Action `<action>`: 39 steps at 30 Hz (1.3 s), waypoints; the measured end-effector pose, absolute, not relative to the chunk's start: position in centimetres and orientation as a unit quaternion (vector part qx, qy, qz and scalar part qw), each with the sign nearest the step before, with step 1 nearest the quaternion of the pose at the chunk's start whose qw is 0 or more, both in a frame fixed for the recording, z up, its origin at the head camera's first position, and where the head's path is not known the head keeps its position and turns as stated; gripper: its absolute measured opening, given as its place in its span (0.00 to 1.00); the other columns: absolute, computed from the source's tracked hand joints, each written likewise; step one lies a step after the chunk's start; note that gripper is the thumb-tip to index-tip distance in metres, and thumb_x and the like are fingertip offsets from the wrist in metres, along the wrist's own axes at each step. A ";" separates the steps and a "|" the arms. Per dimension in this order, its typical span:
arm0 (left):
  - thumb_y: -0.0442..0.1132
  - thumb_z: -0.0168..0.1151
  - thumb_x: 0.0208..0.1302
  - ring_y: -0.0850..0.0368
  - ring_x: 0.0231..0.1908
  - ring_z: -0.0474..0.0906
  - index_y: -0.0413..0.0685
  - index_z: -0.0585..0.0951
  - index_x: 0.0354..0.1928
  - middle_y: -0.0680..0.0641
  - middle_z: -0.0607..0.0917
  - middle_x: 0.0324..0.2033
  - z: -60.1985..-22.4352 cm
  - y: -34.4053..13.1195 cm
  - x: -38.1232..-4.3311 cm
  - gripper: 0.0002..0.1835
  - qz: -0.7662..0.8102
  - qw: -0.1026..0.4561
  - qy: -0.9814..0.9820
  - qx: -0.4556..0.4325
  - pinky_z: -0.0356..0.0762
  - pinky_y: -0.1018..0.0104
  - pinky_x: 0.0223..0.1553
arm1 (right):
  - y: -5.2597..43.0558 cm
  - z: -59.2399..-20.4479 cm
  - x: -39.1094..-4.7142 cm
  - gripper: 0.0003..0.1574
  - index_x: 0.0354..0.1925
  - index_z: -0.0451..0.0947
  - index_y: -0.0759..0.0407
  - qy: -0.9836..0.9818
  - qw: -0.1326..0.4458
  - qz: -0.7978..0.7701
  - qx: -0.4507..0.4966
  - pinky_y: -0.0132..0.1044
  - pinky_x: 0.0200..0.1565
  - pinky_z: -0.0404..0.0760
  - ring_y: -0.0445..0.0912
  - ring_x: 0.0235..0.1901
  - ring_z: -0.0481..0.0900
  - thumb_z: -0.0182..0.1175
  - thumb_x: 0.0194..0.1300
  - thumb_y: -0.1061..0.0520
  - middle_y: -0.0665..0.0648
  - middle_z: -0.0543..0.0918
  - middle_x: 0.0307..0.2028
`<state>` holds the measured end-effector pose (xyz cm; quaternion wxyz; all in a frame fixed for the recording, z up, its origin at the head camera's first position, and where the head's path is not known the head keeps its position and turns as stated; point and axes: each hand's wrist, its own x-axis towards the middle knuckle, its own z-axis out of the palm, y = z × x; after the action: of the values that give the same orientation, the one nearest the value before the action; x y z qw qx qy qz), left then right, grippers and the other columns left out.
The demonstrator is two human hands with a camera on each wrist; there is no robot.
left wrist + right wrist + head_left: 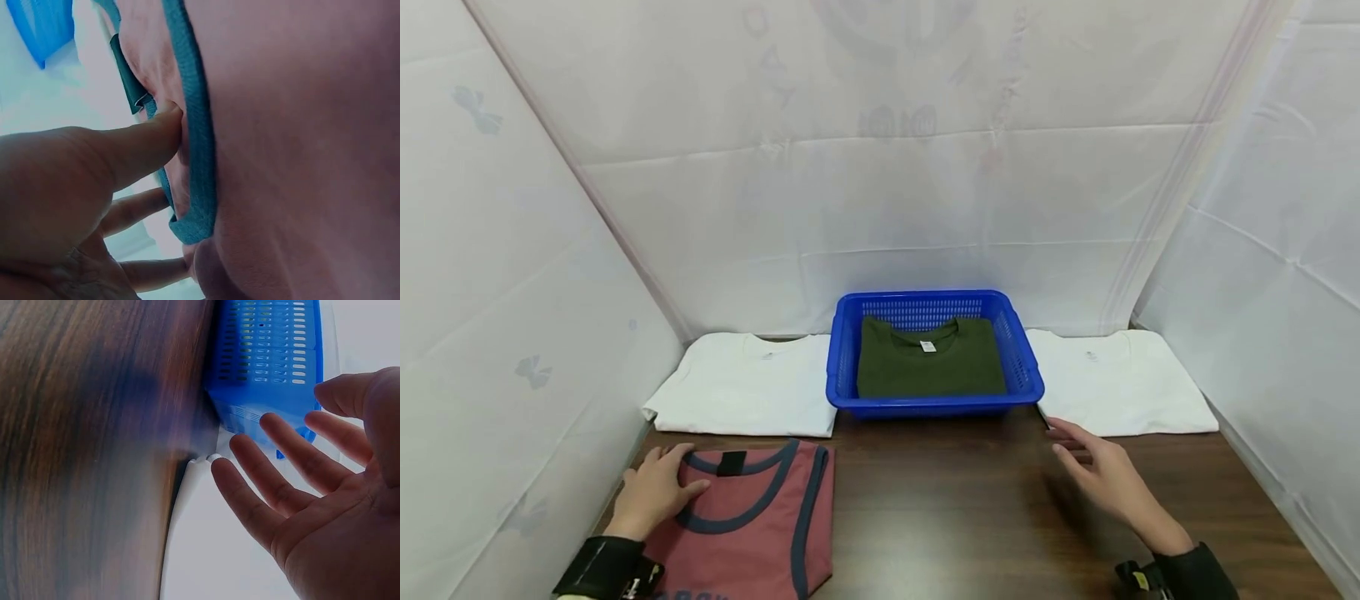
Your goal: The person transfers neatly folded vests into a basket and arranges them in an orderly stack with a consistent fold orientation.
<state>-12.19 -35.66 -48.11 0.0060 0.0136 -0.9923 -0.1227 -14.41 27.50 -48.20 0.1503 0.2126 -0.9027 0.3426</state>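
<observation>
With left hand, gripping folded red cloth shirt with blue-grey trim near its neckline, on brown wood-grained table; with spread-fingered right hand, hovering near rightmost folded white shirt.

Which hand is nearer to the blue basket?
Right. The right hand is just off the near right corner of the blue basket; the left hand is farther off, on the red shirt to the basket's near left.
</observation>
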 end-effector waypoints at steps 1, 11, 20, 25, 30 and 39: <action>0.48 0.77 0.58 0.20 0.50 0.73 0.26 0.76 0.60 0.17 0.74 0.50 -48.1 -35.3 -12.2 0.38 -0.119 0.004 -0.993 0.014 0.68 0.25 0.43 | 27.5 -48.2 -14.5 0.26 0.65 0.76 0.67 -0.903 0.149 0.342 0.214 0.39 0.39 0.87 0.52 0.44 0.87 0.62 0.70 0.68 0.63 0.88 0.49; 0.50 0.76 0.59 0.21 0.40 0.75 0.30 0.76 0.61 0.20 0.78 0.45 -47.5 -32.6 -12.4 0.36 -0.113 -0.023 -0.993 0.017 0.74 0.28 0.41 | 27.3 -48.4 -14.5 0.25 0.66 0.76 0.64 -0.901 0.135 0.350 0.220 0.39 0.40 0.87 0.53 0.45 0.87 0.62 0.71 0.67 0.62 0.87 0.51; 0.50 0.76 0.60 0.21 0.39 0.75 0.33 0.77 0.61 0.23 0.78 0.43 -47.4 -30.5 -13.0 0.35 -0.110 -0.039 -0.993 0.016 0.77 0.30 0.37 | 27.4 -48.6 -14.3 0.24 0.64 0.77 0.64 -0.901 0.135 0.348 0.220 0.39 0.41 0.87 0.47 0.46 0.87 0.62 0.72 0.66 0.61 0.87 0.51; 0.56 0.74 0.60 0.20 0.41 0.75 0.35 0.75 0.65 0.21 0.76 0.49 -47.4 -30.7 -13.0 0.40 -0.125 -0.063 -0.990 0.033 0.77 0.32 0.33 | 27.3 -48.8 -14.2 0.24 0.65 0.77 0.63 -0.903 0.121 0.353 0.214 0.39 0.41 0.87 0.49 0.46 0.87 0.62 0.72 0.66 0.62 0.87 0.51; 0.61 0.73 0.59 0.20 0.42 0.76 0.34 0.70 0.69 0.17 0.72 0.53 -47.2 -32.9 -12.3 0.47 -0.147 -0.077 -0.985 0.041 0.77 0.31 0.34 | 27.3 -49.0 -14.0 0.24 0.66 0.76 0.64 -0.906 0.088 0.359 0.206 0.38 0.41 0.86 0.53 0.47 0.87 0.60 0.74 0.64 0.63 0.86 0.52; 0.58 0.71 0.63 0.21 0.45 0.79 0.23 0.64 0.68 0.16 0.75 0.54 -46.9 -36.5 -11.1 0.49 -0.166 -0.096 -0.981 0.033 0.78 0.32 0.43 | 27.5 -48.7 -14.1 0.24 0.65 0.76 0.64 -0.904 0.095 0.357 0.215 0.39 0.41 0.87 0.51 0.47 0.87 0.61 0.74 0.64 0.63 0.87 0.52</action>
<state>-11.08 -36.49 -46.86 -0.0961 0.0330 -0.9809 -0.1656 -14.12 27.49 -48.69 0.0953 0.2147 -0.9042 0.3567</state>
